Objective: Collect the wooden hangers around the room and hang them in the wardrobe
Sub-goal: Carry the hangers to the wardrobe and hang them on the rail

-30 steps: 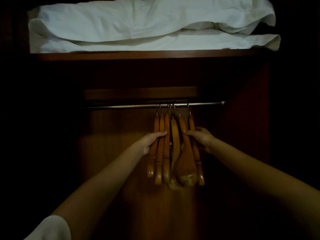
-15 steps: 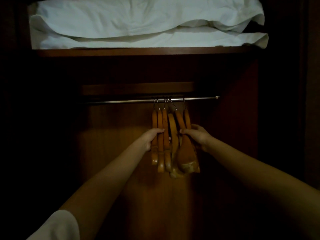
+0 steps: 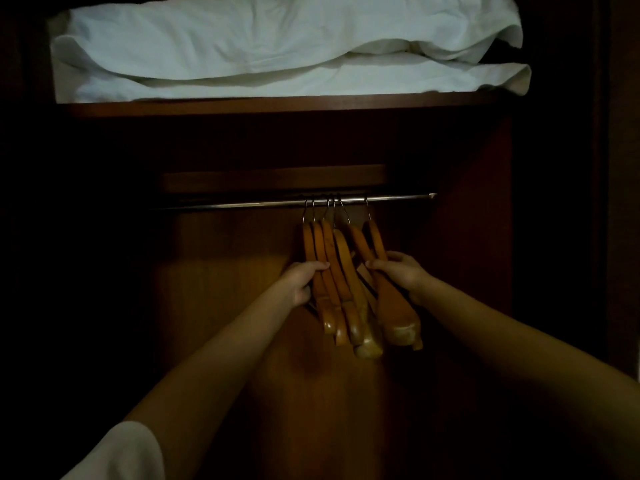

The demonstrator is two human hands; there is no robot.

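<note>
Several orange wooden hangers (image 3: 341, 289) hang by metal hooks from the steel rail (image 3: 263, 203) inside the dark wooden wardrobe. My left hand (image 3: 303, 280) grips the left bunch of hangers at mid-height, fingers wrapped over them. My right hand (image 3: 401, 271) holds the two rightmost hangers (image 3: 391, 306), thumb on their front. A narrow gap shows between the two bunches, and the lower ends of the hangers fan out below both hands.
A shelf (image 3: 277, 103) above the rail carries folded white bedding (image 3: 277, 46). The wardrobe's back panel (image 3: 225, 306) is dim wood; its right side wall (image 3: 485, 220) stands close to the rail's end. The left part of the rail is in shadow.
Both hands have stayed on the hangers. The right hand has drawn the two rightmost hangers a little to the right, widening the gap between the bunches. The camera has shifted slightly.
</note>
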